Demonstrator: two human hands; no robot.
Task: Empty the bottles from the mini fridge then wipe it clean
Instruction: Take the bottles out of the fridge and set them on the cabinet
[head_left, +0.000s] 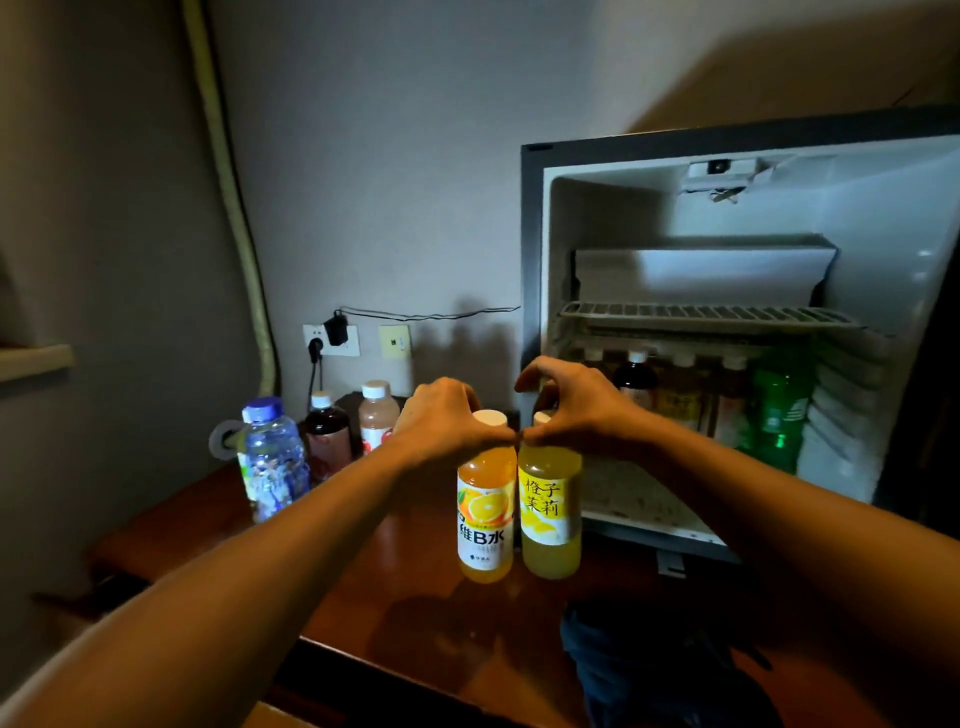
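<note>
Hands together over the table (395, 597): my left hand (441, 418) grips the orange bottle (485, 514) by its neck, my right hand (576, 410) grips the yellow bottle (550, 512), before the open mini fridge (530, 249).

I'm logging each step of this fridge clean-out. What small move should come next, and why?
Probably let go of both bottles: the left hand holds the orange one, the right hand the yellow one, and both seem to stand on the table. More bottles remain in the fridge.
</note>
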